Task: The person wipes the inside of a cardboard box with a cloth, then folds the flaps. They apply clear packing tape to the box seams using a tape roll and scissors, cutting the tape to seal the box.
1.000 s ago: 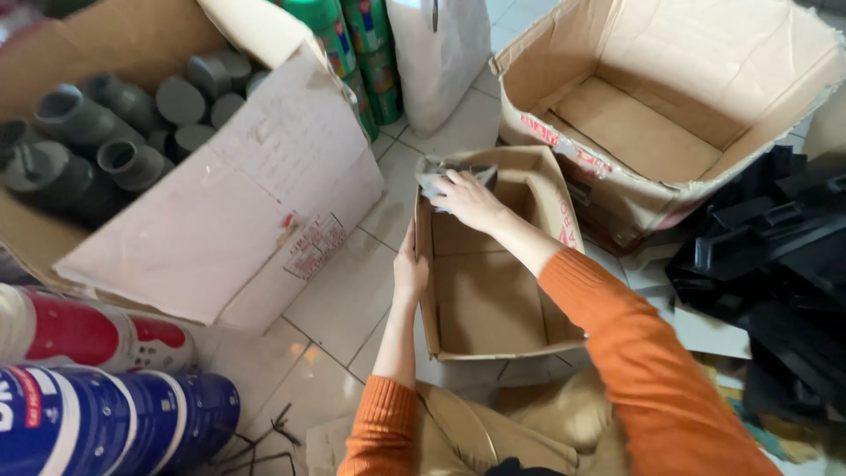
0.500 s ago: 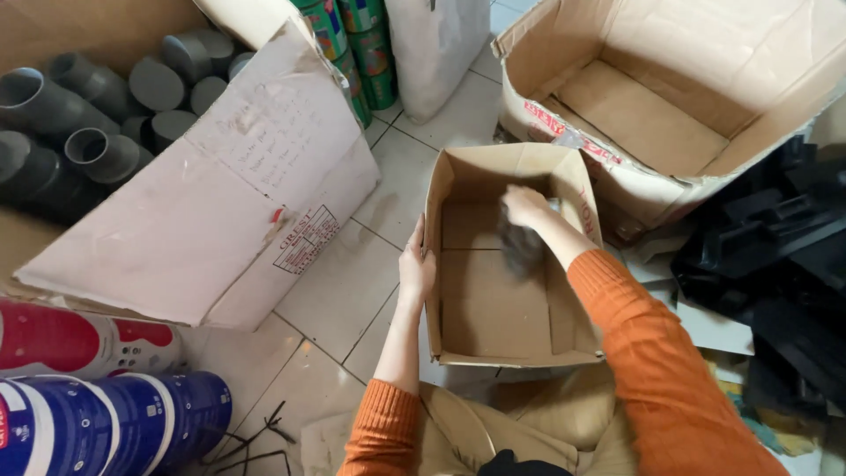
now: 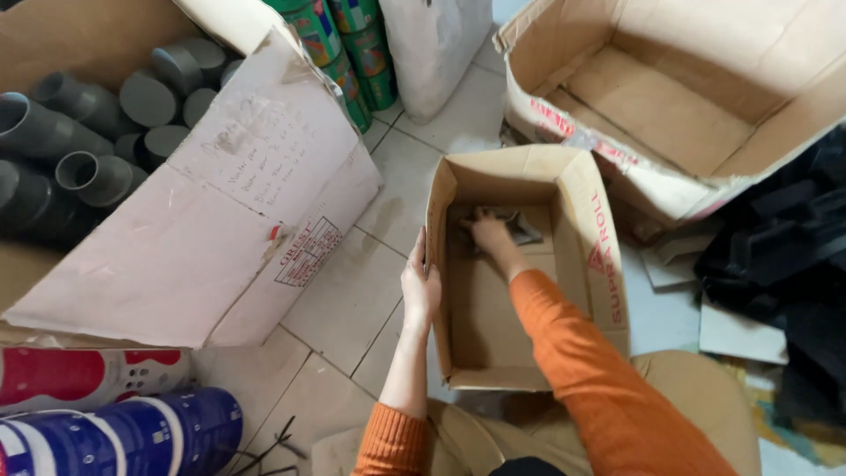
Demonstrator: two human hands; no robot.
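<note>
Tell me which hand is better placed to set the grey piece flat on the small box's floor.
Right hand: it is already inside the small box, on the grey piece. The left hand grips the box's outer wall.

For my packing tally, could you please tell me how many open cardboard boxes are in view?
3: a small box under both hands, a large empty box at upper right, a pipe-fitting box at left. Others may lie out of frame.

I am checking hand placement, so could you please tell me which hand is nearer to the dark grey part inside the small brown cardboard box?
Right. The right hand touches the dark grey part; the left hand grips the box's outer wall.
</note>
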